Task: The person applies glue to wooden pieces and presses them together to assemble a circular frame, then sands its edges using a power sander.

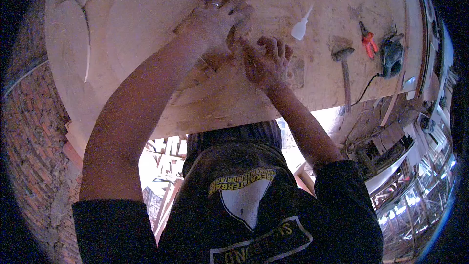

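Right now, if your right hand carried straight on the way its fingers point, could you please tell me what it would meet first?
Most likely the left hand, close ahead of the right hand, though the depth between them is unclear from this view.

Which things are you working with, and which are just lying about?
Seems in use:
- left hand
- right hand
- brown pieces by the hands, probably wood
- wooden board underneath

Lying untouched, maybe for later:
- white bottle
- hammer
- red-handled pliers
- black corded tool
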A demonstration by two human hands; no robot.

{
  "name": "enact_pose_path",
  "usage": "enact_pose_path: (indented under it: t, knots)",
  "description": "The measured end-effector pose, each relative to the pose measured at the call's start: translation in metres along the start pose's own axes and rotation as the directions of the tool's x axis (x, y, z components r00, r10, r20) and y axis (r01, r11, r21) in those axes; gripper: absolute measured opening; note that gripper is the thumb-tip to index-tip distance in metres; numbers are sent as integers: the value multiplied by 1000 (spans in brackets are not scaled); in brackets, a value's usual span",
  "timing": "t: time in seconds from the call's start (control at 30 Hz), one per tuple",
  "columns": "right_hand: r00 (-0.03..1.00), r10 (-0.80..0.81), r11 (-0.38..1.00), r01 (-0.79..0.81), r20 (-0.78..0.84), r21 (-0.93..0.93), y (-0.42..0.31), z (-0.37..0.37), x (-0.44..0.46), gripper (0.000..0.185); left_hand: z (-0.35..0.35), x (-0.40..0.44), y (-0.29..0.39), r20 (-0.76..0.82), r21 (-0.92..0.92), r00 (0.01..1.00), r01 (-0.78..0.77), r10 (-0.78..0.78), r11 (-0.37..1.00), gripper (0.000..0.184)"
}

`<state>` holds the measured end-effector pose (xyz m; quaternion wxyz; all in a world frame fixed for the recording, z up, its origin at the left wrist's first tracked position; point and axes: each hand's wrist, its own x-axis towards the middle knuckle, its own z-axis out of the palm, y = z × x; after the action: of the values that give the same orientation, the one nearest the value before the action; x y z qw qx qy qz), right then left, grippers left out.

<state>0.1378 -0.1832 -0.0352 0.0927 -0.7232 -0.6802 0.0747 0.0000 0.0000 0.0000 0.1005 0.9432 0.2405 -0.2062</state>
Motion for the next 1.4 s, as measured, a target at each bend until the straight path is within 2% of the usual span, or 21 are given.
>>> enact_pose_path:
  t: [0.07,0.1,0.17,0.27,0.37,0.47,0.57,0.67,0.77,0.87,0.97,1.07,1.27,1.37,1.4]
  knots:
    - [995,-12,1000,10,-103,-19,-2,-3,4,55,-5,-3,-2,48,-1,999,9,-9,1000,138]
    - [994,-1,999,7,-113,50,-20,7,14,54,-8,-17,-17,51,53,998,28,-30,998,132]
    - [995,19,997,-11,-101,77,-23,8,26,54,-10,-18,-24,-13,86,1000,16,-15,996,120]
    - [992,-116,993,117,-41,32,-8,12,13,50,-2,-8,-18,-156,-33,988,-11,6,999,121]
    - [998,-59,988,62,27,-141,-3,0,24,49,-13,-3,-17,-13,21,999,41,-41,999,137]
    - [997,-63,997,65,-43,35,8,12,32,64,-15,-1,-21,-4,25,999,34,-34,999,136]
    - [984,-179,983,179,0,33,-3,12,24,47,-24,-2,-21,39,51,999,22,-24,998,126]
    - [989,-130,992,128,-72,-21,3,12,28,59,-12,1,-22,-15,44,999,49,-48,998,127]
    - [976,-119,992,124,-183,17,14,4,33,55,-14,-1,-24,-78,16,997,6,-5,1000,127]
    - [966,-88,992,106,-243,61,19,2,31,54,-8,2,-24,-55,42,998,34,-31,999,127]
    - [980,-107,992,117,-166,48,14,-9,41,53,-20,0,-21,-38,49,999,24,-22,999,126]
    - [989,-94,995,98,-115,25,14,-4,38,54,-13,0,-25,-85,57,996,7,-2,998,126]
    - [986,-152,977,160,-66,144,14,-2,26,53,-10,0,-25,-132,-13,991,-2,0,1000,133]
    - [992,-124,992,123,33,26,3,-14,42,48,-12,3,-25,-90,39,996,24,-20,999,133]
    - [983,-183,980,183,3,81,5,-11,39,48,-13,5,-25,-78,55,997,24,-19,998,133]
